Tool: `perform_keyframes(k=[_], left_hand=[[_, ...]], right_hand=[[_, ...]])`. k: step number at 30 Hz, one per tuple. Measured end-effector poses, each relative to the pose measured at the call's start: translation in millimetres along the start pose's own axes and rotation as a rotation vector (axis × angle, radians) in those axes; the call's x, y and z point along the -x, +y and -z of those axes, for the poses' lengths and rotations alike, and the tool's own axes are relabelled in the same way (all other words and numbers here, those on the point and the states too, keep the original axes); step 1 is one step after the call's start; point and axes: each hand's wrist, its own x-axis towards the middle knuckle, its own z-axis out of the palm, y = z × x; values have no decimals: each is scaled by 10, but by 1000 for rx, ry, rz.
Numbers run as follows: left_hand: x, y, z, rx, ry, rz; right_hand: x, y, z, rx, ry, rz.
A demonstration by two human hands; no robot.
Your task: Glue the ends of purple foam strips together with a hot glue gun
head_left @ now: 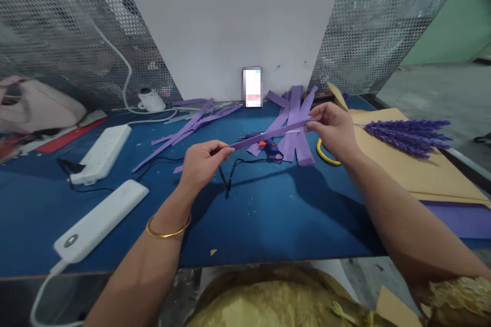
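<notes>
A narrow purple strip (268, 134) is stretched between my two hands above the blue table. My left hand (203, 163) pinches its left end between thumb and fingers. Its right end, slightly higher, is pinched by my right hand (333, 127). Behind and partly under the strip lies a blue glue gun (271, 149) with an orange trigger and a black cord. Wide purple strips (303, 149) lie in a pile just left of my right hand. Thinner purple strips (184, 132) lie beyond my left hand.
A lit phone (252, 87) leans on a white board (238, 20). Left are a power strip (105, 150), a white power bank (102, 219) and a pink bag (42, 104). Right are yellow-handled scissors (327, 156), brown paper (406, 173) and purple flowers (408, 135).
</notes>
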Motion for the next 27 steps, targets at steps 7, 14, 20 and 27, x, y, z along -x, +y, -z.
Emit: perform_keyframes(k=[7,14,20,27], left_hand=[[-29,-72,22,-56,3,9],[-63,-135,79,-105,58,8],[-66,-127,90,-122,98,-21],[-70,-111,114,-110,161,43]], right_hand=[[-138,139,195,64,69,-43],[-218,296,376,169,236,-61],[-284,354,484,217,323,-97],[-286,383,532,284,385,-127]])
